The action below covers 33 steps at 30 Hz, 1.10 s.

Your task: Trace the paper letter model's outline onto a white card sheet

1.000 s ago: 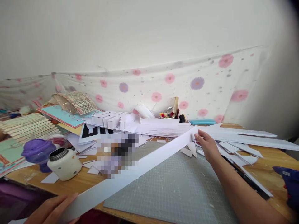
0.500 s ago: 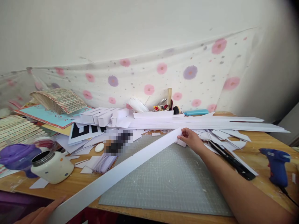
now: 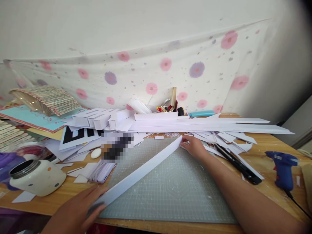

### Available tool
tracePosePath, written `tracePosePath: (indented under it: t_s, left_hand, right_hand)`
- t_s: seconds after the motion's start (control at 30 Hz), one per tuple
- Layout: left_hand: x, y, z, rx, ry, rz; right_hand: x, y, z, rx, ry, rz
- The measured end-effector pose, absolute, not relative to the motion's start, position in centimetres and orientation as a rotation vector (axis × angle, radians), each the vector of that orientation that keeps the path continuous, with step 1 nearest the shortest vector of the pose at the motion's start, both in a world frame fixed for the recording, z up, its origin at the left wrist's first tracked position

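Observation:
A long white strip of card [image 3: 143,169] runs slantwise over the grey cutting mat [image 3: 180,195], its near end at the lower left. My left hand [image 3: 75,208] is closed round that near end, thumb on one side and fingers on the other. At the far end, my right hand [image 3: 193,146] pinches the strip's tip between thumb and fingers. To the right of my right forearm lies a black utility knife [image 3: 237,164] among white offcuts.
A blue glue gun [image 3: 284,169] stands at the right. Long white strips [image 3: 207,126], white box letters [image 3: 102,118] and a tool tray [image 3: 156,116] line the back. On the left are a cream jar [image 3: 39,178], a white oval object [image 3: 96,153] and paper scraps.
My left hand has moved right and up into fuller view, gripping the strip's near end. The strip has tilted more edge-on and sits lower over the mat. The camera view has shifted slightly.

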<state>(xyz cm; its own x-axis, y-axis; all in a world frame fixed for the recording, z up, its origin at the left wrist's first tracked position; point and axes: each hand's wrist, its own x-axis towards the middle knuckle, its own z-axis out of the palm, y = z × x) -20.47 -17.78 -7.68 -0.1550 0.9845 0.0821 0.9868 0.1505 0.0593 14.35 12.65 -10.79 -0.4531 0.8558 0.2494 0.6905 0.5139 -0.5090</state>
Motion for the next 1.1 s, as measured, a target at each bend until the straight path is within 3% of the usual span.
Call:
tracePosePath:
  t_s: [0.23, 0.5, 0.73, 1.1]
  left_hand:
    - [-14.7, -12.3, -5.9, -2.162, -2.586, 0.175]
    - [-14.4, -11.6, -5.8, -2.003, -2.727, 0.456]
    - [-14.2, -11.8, -6.7, -1.958, -2.695, 0.490]
    - [-14.9, -11.8, -7.2, -2.009, -2.698, 0.448]
  right_hand:
    - [14.6, 12.7, -10.9, -1.230, -2.425, 0.253]
    - [14.8, 12.9, -10.9, -1.400, -2.471, 0.106]
    - [15.2, 13.0, -10.6, -1.444, -2.505, 0.054]
    - [14.4, 12.3, -10.2, -1.147, -2.604, 0.183]
